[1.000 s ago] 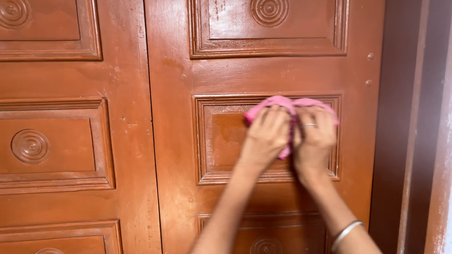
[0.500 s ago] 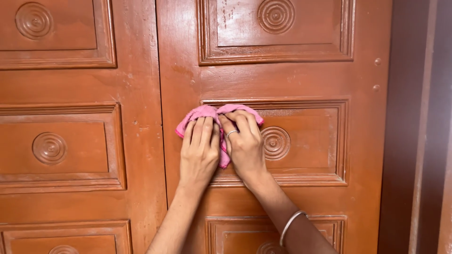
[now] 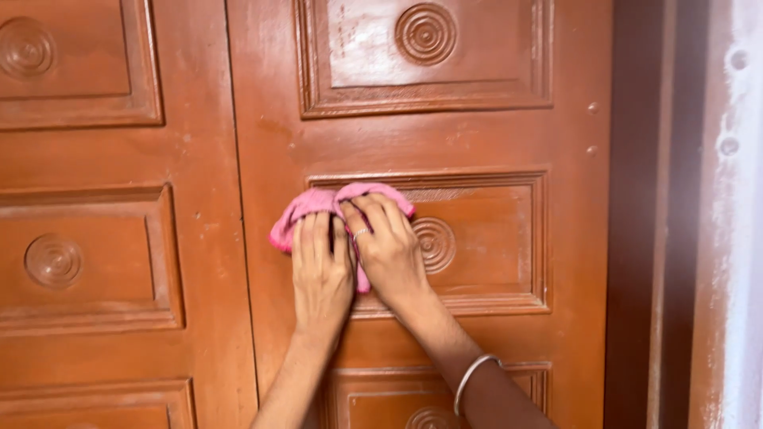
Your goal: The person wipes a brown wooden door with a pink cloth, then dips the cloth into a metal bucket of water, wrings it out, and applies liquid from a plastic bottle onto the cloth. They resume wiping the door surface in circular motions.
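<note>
While flat against the door panel [image 3: 493, 238], left hand [image 3: 322, 270] and right hand [image 3: 389, 254], pressing pink cloth [image 3: 306, 205].

Dark door frame [image 3: 636, 238], perhaps whitewashed wall [image 3: 735, 238]

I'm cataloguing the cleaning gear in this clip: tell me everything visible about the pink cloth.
The pink cloth looks like soft, slightly fuzzy fabric, bunched into two rounded folds rather than spread flat. It is pressed against the brown wooden door at the left end of the middle recessed panel. The left hand and right hand lie flat over it side by side, covering most of it; only its top edge, left corner and a strip between the hands show.
</note>
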